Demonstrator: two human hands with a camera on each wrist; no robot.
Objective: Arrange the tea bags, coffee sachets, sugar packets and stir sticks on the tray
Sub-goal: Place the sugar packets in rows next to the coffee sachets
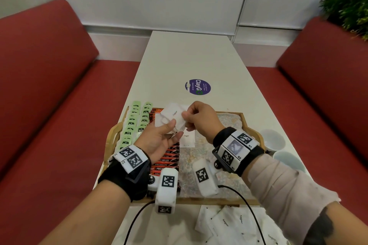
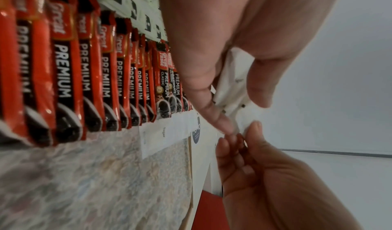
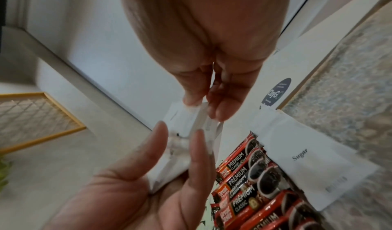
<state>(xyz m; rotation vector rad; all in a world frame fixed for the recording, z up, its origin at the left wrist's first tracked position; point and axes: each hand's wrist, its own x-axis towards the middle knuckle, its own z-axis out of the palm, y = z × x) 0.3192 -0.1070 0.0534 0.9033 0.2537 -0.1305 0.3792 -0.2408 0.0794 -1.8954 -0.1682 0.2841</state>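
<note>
My left hand (image 1: 171, 130) holds a small stack of white sugar packets (image 1: 171, 114) above the wooden tray (image 1: 111, 135), thumb on top and fingers beneath. My right hand (image 1: 186, 118) pinches the right edge of one packet of that stack (image 3: 203, 121) between thumb and fingertips. In the left wrist view the stack (image 2: 231, 82) sits between thumb and fingers. One sugar packet (image 1: 188, 139) lies flat on the tray beside the column of red coffee sachets (image 1: 169, 158). Two columns of green tea bags (image 1: 135, 123) fill the tray's left side.
Several loose sugar packets (image 1: 229, 223) lie on the white table (image 1: 189, 55) in front of the tray. Two pale cups (image 1: 272, 139) stand right of the tray. The tray's patterned liner (image 1: 229, 123) is bare on the right. Red benches flank the table.
</note>
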